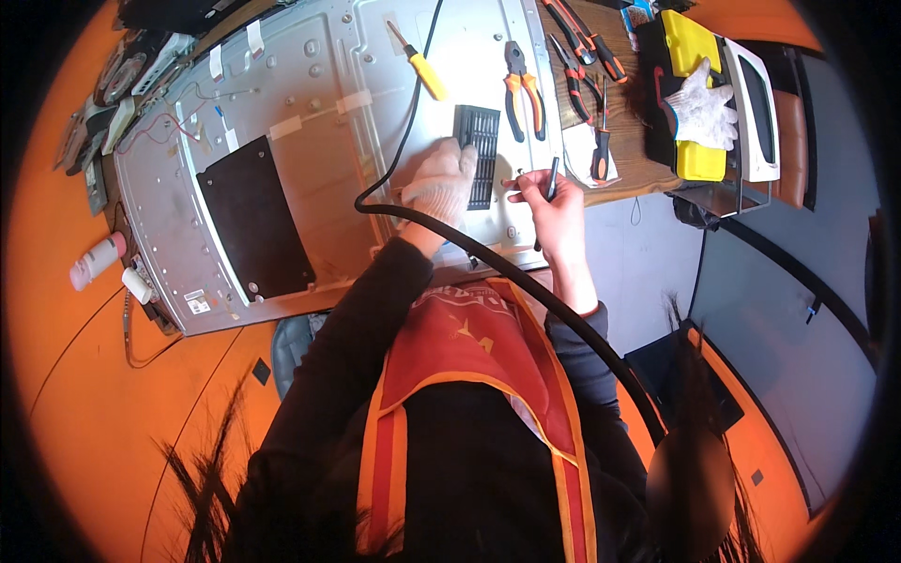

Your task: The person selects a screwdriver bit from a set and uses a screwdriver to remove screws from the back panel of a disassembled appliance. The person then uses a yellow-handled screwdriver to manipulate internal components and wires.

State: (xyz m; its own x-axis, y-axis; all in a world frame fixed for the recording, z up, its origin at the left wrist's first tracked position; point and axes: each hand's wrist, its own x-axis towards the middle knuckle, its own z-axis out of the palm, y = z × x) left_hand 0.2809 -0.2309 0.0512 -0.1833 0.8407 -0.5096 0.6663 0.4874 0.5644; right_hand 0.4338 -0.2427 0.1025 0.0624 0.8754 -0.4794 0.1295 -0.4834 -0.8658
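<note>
Panel [328, 84], 1: grey metal, laid flat; most of the work area is covered by it.
Bench [643, 155], 1: wood, seen bare to the panel's right.
Plate [253, 220], 1: black, set on the panel's left half.
Cable [507, 269], 1: black, run across the panel and passed over the left wrist.
Toolbox [702, 161], 1: black and yellow, stood at the bench's right; a white glove [704, 108] is draped on it.
Hands, 2. Left hand [441, 178]: gloved, laid against the case's left edge; whether the case is gripped or only touched cannot be told. Right hand [556, 208]: bare, just right of the case, its fingers closed around a slim dark tool.
Case [483, 155], 1: black, slotted in rows, laid on the panel between the 2 hands.
Pliers [514, 70], 1 pair: orange-and-black handles spread, laid just right of the case's far end.
Screwdriver [427, 77], 1: yellow-handled, laid beyond the case, tip pointed away.
Tool [552, 178], 1: held in the right hand, tilted.
</note>
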